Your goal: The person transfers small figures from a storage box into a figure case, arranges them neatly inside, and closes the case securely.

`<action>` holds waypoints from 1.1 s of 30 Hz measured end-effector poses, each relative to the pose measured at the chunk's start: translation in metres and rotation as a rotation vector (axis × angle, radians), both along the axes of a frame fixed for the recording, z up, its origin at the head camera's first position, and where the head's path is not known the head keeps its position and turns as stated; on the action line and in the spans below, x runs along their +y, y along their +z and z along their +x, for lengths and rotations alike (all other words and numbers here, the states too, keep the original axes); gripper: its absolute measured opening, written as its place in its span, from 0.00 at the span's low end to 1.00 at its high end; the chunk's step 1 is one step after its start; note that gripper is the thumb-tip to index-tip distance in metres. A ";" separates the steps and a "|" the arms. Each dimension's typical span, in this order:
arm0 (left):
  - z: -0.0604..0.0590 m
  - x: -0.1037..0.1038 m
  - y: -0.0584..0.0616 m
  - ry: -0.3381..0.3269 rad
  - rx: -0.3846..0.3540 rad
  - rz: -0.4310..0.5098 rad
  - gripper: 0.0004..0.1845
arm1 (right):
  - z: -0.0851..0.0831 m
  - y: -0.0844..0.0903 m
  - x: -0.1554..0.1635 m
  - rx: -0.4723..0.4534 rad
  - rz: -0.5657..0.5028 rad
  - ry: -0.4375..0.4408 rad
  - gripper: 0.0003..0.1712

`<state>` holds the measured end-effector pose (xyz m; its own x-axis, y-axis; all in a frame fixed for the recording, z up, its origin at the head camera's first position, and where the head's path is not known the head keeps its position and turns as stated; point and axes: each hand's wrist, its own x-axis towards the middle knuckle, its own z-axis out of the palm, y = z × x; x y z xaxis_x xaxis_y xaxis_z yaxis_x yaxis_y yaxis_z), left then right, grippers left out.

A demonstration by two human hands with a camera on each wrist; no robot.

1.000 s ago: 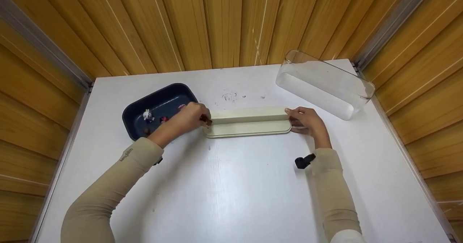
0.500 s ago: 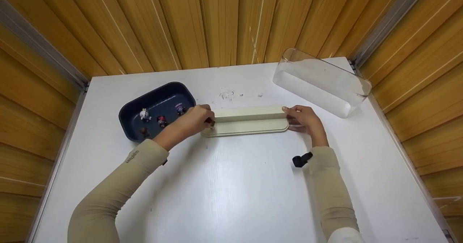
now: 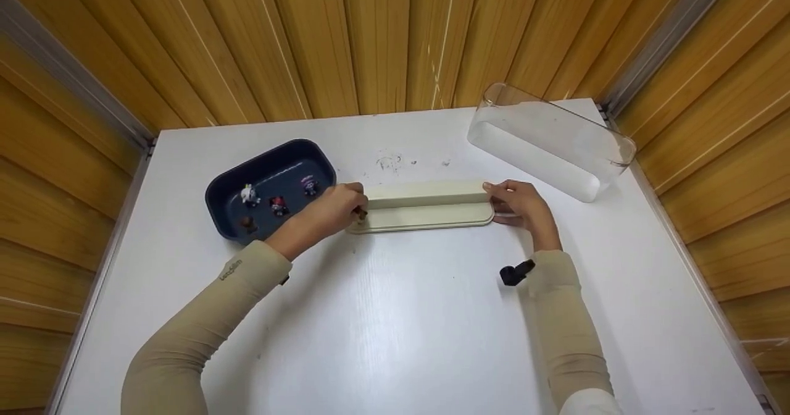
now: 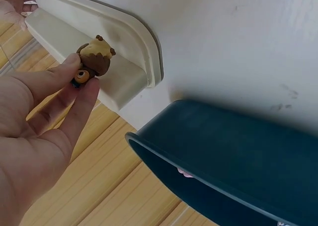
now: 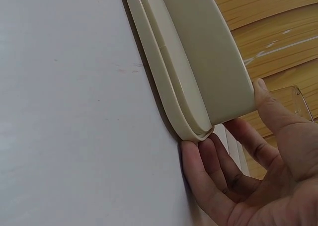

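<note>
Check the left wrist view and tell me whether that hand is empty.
No, the left hand pinches a brown figurine between its thumb and fingers.

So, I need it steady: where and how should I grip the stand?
Probably the right end of the stand, coming from the right: it's short, so a thumb can take the raised step and fingers the rim, and the left hand is at the opposite end with a brown figure.

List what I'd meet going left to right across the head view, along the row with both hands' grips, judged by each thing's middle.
Dark blue tray with small figurines in it → left grip → the brown figurine it pinches → cream stepped stand → right grip.
</note>
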<state>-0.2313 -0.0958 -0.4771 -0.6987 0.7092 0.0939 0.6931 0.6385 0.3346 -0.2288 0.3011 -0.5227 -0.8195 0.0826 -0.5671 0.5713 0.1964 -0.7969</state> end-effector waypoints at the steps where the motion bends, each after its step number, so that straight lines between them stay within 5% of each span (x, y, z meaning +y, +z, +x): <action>1: 0.000 0.000 0.000 -0.004 0.007 0.004 0.08 | 0.000 0.001 0.000 -0.004 -0.004 0.004 0.27; 33: 0.002 0.016 -0.009 0.122 -0.013 -0.041 0.06 | 0.000 -0.001 0.000 0.014 0.014 0.015 0.28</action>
<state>-0.2290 -0.0802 -0.4857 -0.7809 0.6221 0.0571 0.6053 0.7309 0.3152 -0.2286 0.3010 -0.5238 -0.8286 0.0781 -0.5544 0.5569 0.2164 -0.8019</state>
